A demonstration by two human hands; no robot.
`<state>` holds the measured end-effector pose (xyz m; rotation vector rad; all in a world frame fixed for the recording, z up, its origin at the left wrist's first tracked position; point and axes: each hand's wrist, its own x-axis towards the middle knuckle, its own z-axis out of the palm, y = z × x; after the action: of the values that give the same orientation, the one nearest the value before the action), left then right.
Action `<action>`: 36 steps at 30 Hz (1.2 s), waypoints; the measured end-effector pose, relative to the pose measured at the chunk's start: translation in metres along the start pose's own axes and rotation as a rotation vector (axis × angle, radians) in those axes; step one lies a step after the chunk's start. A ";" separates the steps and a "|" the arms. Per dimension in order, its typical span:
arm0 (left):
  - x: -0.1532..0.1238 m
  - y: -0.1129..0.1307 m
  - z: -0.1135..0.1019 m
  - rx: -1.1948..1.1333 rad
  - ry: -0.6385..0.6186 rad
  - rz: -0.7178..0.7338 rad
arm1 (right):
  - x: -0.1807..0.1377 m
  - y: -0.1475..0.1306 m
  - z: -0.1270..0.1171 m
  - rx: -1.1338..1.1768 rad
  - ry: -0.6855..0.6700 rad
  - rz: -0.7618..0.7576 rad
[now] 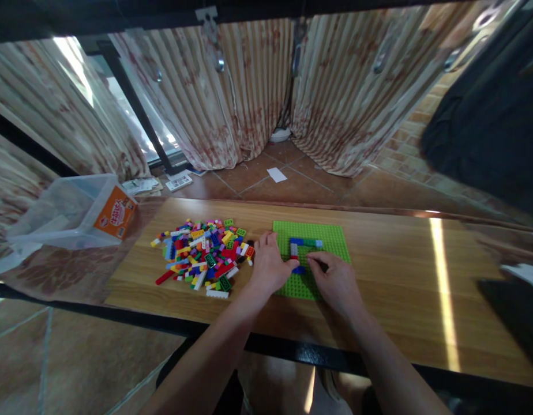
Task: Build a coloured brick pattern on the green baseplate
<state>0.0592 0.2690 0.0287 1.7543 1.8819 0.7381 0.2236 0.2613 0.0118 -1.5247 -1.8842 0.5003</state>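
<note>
A green studded baseplate (310,291) lies on the wooden table, partly covered by both hands. On it, a row of blue, green and light-blue bricks (307,242) meets a column of grey bricks (293,250). Lower in that column are a bit of red and a blue brick (299,270). My left hand (267,266) rests over the plate's left edge, fingers stretched out and apart, thumb at the red and blue bricks. Just right of the column, my right hand (336,282) has thumb and index finger pinched together; whatever is between them is hidden.
Loose coloured bricks (206,253) lie heaped left of the plate. Beyond the table's left end stands a clear plastic bin (76,210) with an orange label. The wooden table (391,276) carries a bright sunlight strip on its right. Curtains (258,86) hang behind.
</note>
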 end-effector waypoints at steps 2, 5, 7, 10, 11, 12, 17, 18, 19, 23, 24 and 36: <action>-0.001 0.000 0.000 -0.005 0.003 0.003 | 0.000 0.001 0.001 0.000 0.003 -0.010; -0.003 -0.002 0.002 -0.006 0.022 0.021 | 0.000 0.003 0.002 0.001 0.019 -0.023; -0.006 -0.003 0.003 -0.004 0.040 0.045 | 0.000 0.003 0.003 0.006 0.034 -0.020; -0.009 -0.004 0.001 -0.004 0.053 0.070 | 0.000 0.002 0.003 0.033 0.068 0.004; -0.009 -0.004 0.000 -0.015 0.053 0.069 | 0.000 0.002 0.002 0.042 0.080 0.014; -0.009 -0.004 -0.002 -0.039 0.052 0.059 | 0.001 0.002 0.002 0.047 0.095 0.024; 0.001 -0.006 -0.020 -0.233 0.024 0.002 | 0.003 0.004 -0.003 0.029 0.164 0.042; 0.003 -0.007 -0.023 -0.255 0.027 -0.008 | 0.004 0.005 -0.004 0.029 0.179 0.051; 0.005 -0.008 -0.026 -0.270 0.033 -0.020 | 0.004 0.006 -0.005 0.032 0.190 0.062; 0.008 -0.009 -0.026 -0.341 0.024 -0.039 | 0.005 0.005 -0.007 0.038 0.213 0.085; 0.008 -0.010 -0.025 -0.361 0.005 -0.039 | 0.005 0.004 -0.008 0.037 0.216 0.085; 0.003 -0.001 -0.013 -0.815 -0.114 -0.236 | 0.017 0.030 -0.012 0.369 0.400 0.319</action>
<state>0.0493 0.2708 0.0380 1.0157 1.3767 1.0816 0.2512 0.2841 0.0054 -1.5398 -1.1795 0.5949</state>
